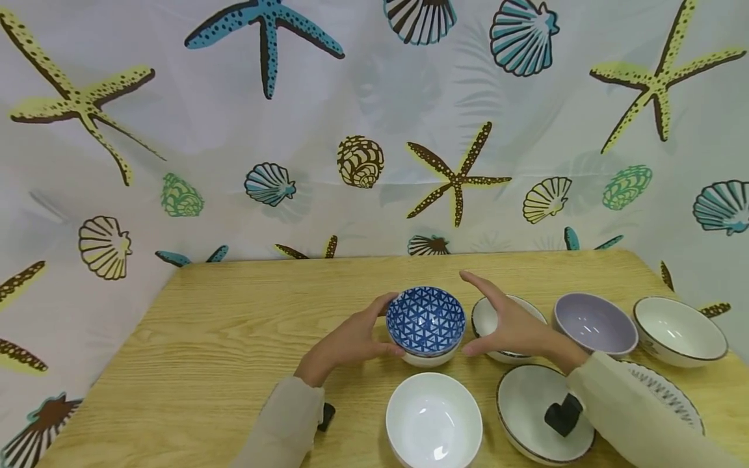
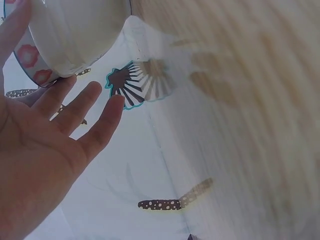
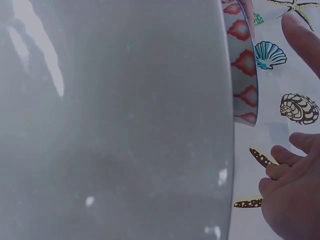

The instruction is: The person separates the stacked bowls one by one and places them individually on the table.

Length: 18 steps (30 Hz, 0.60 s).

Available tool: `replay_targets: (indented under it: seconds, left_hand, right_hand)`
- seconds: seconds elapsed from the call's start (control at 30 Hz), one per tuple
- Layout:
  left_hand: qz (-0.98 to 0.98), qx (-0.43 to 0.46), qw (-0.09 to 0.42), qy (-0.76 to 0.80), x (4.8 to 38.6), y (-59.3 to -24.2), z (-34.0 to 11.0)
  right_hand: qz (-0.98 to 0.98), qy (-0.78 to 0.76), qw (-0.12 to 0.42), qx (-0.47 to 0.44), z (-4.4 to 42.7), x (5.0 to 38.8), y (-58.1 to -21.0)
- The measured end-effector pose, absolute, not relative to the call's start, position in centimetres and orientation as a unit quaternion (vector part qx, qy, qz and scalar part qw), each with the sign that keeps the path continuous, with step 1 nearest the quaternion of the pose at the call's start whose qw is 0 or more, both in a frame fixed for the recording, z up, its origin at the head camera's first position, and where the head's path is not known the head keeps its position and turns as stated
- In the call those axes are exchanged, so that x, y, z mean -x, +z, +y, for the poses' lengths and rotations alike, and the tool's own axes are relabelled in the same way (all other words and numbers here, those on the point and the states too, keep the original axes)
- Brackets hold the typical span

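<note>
A bowl with a blue-and-white triangle pattern inside [image 1: 426,322] sits in a white bowl [image 1: 432,361] on the table. My left hand [image 1: 354,338] holds its left side, thumb at the near rim and index finger at the far rim. In the left wrist view, red motifs mark the patterned bowl's outer wall [image 2: 29,56]; the other fingers are spread. My right hand [image 1: 515,325] hangs just right of it, thumb and index finger wide apart, partly covering a dark-rimmed white bowl [image 1: 488,318]. A large pale bowl [image 3: 120,120] hides much of the right wrist view.
A plain white bowl [image 1: 434,416] stands nearest me. To the right are a dark-rimmed shallow dish [image 1: 529,396], a lilac bowl [image 1: 595,322], another white bowl [image 1: 679,328] and a patterned plate [image 1: 673,396], partly under my right sleeve. A sea-motif cloth [image 1: 328,123] hangs behind the table [image 1: 222,351].
</note>
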<state>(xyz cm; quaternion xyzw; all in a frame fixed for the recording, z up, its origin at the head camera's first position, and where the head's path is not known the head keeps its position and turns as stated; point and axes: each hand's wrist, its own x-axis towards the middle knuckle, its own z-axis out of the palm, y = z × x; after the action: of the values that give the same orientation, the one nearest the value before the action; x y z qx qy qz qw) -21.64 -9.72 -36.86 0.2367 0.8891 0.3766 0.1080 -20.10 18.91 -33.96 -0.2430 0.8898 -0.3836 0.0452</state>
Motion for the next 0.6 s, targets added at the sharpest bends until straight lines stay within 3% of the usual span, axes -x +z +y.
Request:
replay_targets:
  seconds: [0.6]
  left_hand:
    - [0.889,-0.246,0.109,0.371,21.5,-36.7,-9.8]
  right_hand:
    - [0.863,-0.419,0.117,0.255,16.4,21.2,-35.2]
